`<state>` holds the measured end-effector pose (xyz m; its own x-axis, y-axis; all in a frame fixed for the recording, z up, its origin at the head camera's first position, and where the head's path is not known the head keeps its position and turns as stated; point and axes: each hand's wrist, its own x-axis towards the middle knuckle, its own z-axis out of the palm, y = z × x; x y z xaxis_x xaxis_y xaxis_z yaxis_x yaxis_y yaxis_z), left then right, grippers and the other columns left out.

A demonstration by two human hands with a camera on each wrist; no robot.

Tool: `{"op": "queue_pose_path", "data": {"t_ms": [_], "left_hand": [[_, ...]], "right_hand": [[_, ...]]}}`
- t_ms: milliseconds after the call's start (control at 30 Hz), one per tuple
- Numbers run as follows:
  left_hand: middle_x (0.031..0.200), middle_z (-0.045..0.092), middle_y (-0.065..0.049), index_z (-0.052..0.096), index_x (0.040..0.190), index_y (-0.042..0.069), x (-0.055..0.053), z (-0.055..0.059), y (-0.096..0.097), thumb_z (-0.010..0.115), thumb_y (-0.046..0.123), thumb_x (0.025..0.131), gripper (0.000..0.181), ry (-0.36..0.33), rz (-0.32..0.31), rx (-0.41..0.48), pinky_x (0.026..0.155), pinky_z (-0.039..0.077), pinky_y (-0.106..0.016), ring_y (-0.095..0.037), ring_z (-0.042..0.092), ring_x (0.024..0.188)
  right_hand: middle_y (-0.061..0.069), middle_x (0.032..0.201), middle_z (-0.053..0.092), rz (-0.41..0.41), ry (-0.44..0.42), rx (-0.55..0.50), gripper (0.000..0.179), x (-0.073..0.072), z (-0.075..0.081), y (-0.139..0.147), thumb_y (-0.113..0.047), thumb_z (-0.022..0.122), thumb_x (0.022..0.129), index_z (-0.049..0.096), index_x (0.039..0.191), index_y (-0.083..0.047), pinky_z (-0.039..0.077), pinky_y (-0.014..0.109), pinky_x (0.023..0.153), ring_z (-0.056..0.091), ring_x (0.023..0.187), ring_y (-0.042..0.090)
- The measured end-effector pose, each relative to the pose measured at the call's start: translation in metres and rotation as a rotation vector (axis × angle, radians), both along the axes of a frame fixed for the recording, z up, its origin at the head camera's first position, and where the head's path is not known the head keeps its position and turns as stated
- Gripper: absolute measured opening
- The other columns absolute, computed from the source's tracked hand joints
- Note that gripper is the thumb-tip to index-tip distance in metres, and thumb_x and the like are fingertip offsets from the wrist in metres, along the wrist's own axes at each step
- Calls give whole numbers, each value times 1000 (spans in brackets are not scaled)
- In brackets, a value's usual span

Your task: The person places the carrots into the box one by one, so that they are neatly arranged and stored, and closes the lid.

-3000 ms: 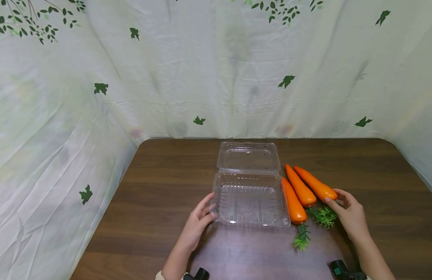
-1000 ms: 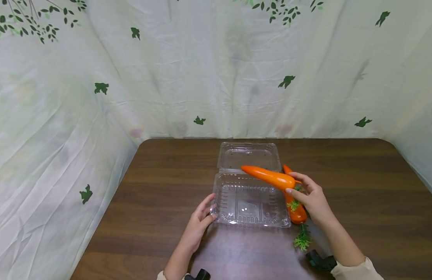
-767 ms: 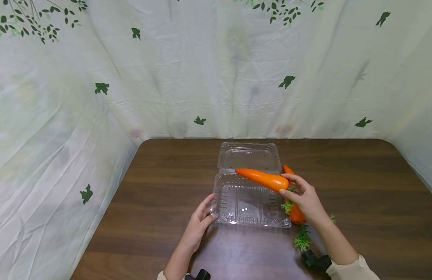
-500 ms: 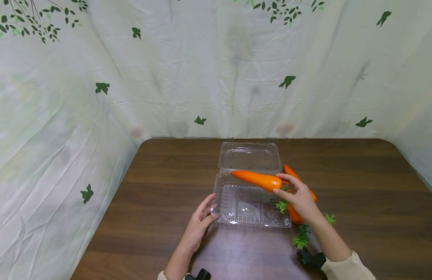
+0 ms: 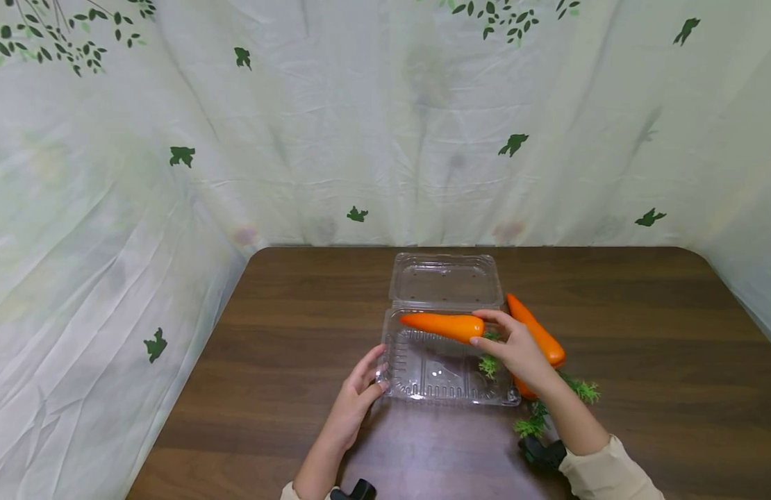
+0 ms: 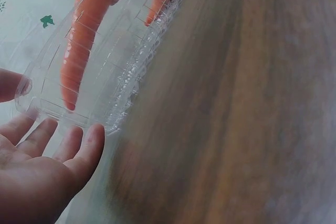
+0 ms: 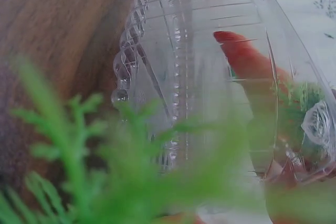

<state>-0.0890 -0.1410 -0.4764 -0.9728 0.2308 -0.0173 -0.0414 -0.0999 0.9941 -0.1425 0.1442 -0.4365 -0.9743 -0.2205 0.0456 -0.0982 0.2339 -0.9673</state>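
My right hand point(image 5: 521, 354) grips an orange carrot point(image 5: 444, 326) by its thick top end, with green leaves point(image 5: 488, 365) below the fingers. The carrot lies crosswise over the far part of the clear plastic clamshell container point(image 5: 423, 375), its tip toward the left wall. At the container's left side, my left hand point(image 5: 353, 406) holds the edge; the left wrist view shows fingers point(image 6: 84, 153) against the plastic wall. Two more carrots rest to the right: one in plain sight point(image 5: 537, 333), the other carrot point(image 5: 526, 387) mostly behind my right hand and wrist.
The container's clear lid point(image 5: 444, 281) is folded back on the wooden table point(image 5: 298, 312). Leafy carrot tops point(image 5: 532, 420) lie near my right forearm. A pale leaf-print curtain point(image 5: 385, 139) stands behind the table. Black devices point(image 5: 542, 451) sit at both wrists.
My right hand has picked up the far-right carrot and carried it left over the container, lowering toward it. The left hand has stayed at the container's edge.
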Motion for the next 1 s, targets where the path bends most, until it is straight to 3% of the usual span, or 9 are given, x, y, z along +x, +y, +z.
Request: {"op": "queue_pose_path", "data": {"t_ms": [267,467,767,1000], "left_hand": [[143,26,-13,32,138,9,0,0,0,50,-4,86,56,-2,-1,8,97,29,-41,-33,29,126],[143,26,-13,33,138,10,0,0,0,52,-2,86,57,-5,3,-2,97,28,-41,-33,29,126],[143,27,-13,33,138,10,0,-1,0,53,0,86,56,1,-2,-10,96,31,-35,-32,30,126],[143,26,-14,31,139,9,1,-2,1,52,0,87,56,12,-18,-10,94,32,-29,-32,29,127]], "right_hand": [[15,118,53,23,38,83,48,-5,3,-7,-23,68,80,52,121,-6,49,29,66,52,104,31],[13,120,52,-4,41,125,48,-7,3,-10,-23,69,79,52,121,-7,48,30,69,50,107,30],[13,122,51,-36,87,289,47,-8,0,-13,-18,68,81,50,123,-8,43,43,83,47,110,29],[12,124,48,-58,101,273,45,-8,-1,-14,-9,66,81,50,123,-4,36,46,92,43,116,29]]}}
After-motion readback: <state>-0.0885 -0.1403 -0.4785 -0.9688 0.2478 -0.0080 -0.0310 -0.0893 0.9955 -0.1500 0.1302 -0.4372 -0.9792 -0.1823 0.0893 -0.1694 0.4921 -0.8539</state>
